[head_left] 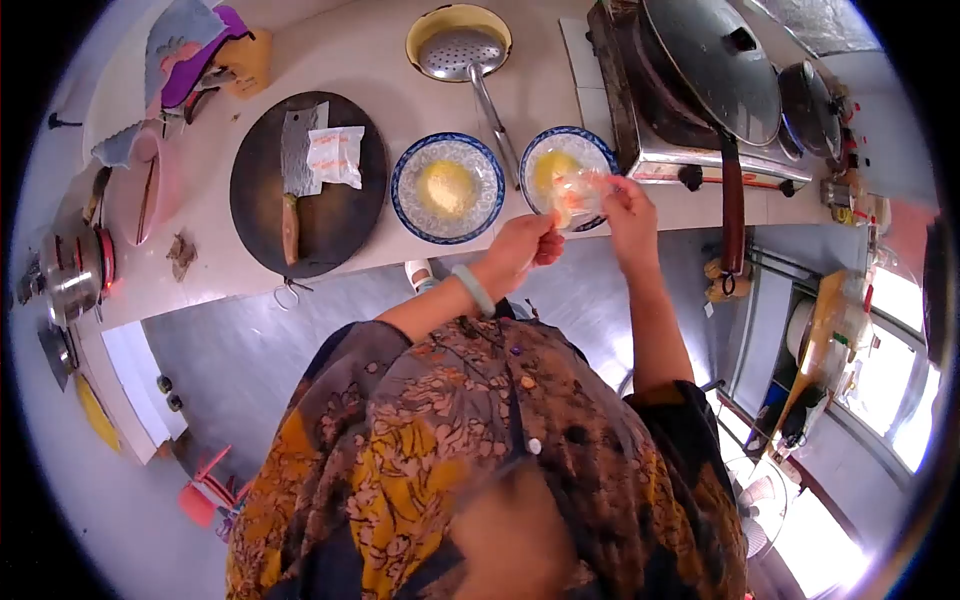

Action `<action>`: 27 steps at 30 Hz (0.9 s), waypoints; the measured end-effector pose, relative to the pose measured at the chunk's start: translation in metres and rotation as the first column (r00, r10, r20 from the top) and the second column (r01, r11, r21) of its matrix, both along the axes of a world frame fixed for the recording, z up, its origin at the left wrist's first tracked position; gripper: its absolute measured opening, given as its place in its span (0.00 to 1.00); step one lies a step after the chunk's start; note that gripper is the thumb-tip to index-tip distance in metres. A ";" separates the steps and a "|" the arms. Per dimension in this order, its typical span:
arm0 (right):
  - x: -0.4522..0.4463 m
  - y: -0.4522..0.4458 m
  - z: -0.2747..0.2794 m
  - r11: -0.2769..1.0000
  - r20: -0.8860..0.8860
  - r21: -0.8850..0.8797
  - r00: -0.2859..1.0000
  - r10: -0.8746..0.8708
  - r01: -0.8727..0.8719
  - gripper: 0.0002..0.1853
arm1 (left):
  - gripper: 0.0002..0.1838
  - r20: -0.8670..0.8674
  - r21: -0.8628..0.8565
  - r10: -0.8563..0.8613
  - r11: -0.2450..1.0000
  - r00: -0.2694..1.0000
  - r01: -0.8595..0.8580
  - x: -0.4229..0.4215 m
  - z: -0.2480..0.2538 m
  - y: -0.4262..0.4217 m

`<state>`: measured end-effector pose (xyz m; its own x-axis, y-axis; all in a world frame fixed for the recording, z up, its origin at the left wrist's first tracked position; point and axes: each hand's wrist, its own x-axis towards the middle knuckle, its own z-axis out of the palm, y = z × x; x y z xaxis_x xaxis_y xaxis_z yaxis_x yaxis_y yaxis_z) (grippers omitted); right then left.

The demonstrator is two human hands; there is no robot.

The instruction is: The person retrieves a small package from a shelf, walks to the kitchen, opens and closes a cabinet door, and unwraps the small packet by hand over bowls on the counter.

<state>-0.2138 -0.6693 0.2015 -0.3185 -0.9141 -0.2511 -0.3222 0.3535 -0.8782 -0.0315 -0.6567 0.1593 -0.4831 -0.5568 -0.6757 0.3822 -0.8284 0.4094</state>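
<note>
A small clear plastic packet [577, 194] with orange-red print is stretched between my hands. My left hand [522, 252], with a pale bangle at its wrist, is closed on the packet's lower left end. On the other side, the fingers of my right hand [630, 212] pinch its upper right part. Beneath the packet lies a blue-rimmed plate [603, 146], partly hidden, with something yellow [552, 168] in it. Left of it stands a similar blue-rimmed plate [406, 205], holding a pale yellow powdery heap [447, 189].
A round dark board [255, 150] carries a cleaver [291, 222] and a white packet [335, 156]. A metal skimmer [460, 53] rests in a yellow-rimmed basin [428, 28]. A gas stove [660, 163] with a lidded pan [710, 60] stands right; its handle [733, 205] juts past the counter edge.
</note>
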 end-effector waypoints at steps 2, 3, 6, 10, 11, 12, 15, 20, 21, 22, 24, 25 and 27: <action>-0.012 -0.020 -0.002 0.999 -0.143 -0.001 0.989 0.042 -0.042 0.09 | 0.13 -0.085 0.067 0.016 0.998 0.996 -0.011 -0.020 -0.009 -0.006; -0.016 -0.030 -0.004 0.998 -0.180 -0.019 0.982 0.059 -0.063 0.09 | 0.12 -0.100 0.087 0.026 0.996 0.995 -0.017 -0.028 -0.013 -0.009; -0.019 -0.051 -0.002 0.983 -0.366 -0.032 0.917 0.157 -0.181 0.10 | 0.11 -0.119 0.120 0.047 0.992 0.992 -0.032 -0.046 -0.016 -0.010; -0.022 -0.061 0.000 0.954 -0.590 0.078 0.757 0.279 -0.290 0.11 | 0.10 -0.143 0.155 0.049 0.988 0.988 -0.027 -0.055 -0.014 -0.003; -0.020 -0.062 0.002 0.954 -0.587 0.072 0.760 0.277 -0.292 0.12 | 0.10 -0.137 0.167 0.034 0.986 0.990 -0.011 -0.057 -0.013 -0.003; -0.019 -0.063 0.003 0.953 -0.583 0.065 0.764 0.276 -0.294 0.12 | 0.10 -0.128 0.179 0.020 0.984 0.992 0.004 -0.056 -0.004 -0.004; -0.021 -0.069 0.000 0.955 -0.582 0.092 0.763 0.281 -0.282 0.12 | 0.10 -0.128 0.193 0.037 0.981 0.991 -0.012 -0.057 0.002 -0.005; -0.016 -0.074 -0.001 0.951 -0.567 0.070 0.772 0.287 -0.302 0.11 | 0.11 -0.147 0.192 0.108 0.978 0.983 -0.079 -0.060 -0.002 -0.005; -0.016 -0.076 0.000 0.950 -0.569 0.069 0.770 0.287 -0.304 0.11 | 0.11 -0.157 0.205 0.120 0.975 0.980 -0.086 -0.062 -0.004 -0.005; -0.017 -0.079 -0.001 0.945 -0.587 0.061 0.754 0.293 -0.320 0.11 | 0.11 -0.165 0.219 0.132 0.971 0.977 -0.095 -0.063 -0.007 -0.005; -0.021 -0.079 -0.005 0.937 -0.617 0.055 0.726 0.304 -0.345 0.11 | 0.12 -0.173 0.186 0.106 0.980 0.979 -0.073 -0.066 -0.011 -0.001; -0.023 -0.077 -0.007 0.935 -0.620 0.064 0.720 0.311 -0.349 0.11 | 0.13 -0.177 0.167 0.090 0.984 0.980 -0.060 -0.068 -0.012 0.000; -0.025 -0.077 -0.010 0.928 -0.628 0.078 0.705 0.329 -0.364 0.11 | 0.13 -0.188 0.165 0.117 0.983 0.975 -0.086 -0.070 -0.013 0.004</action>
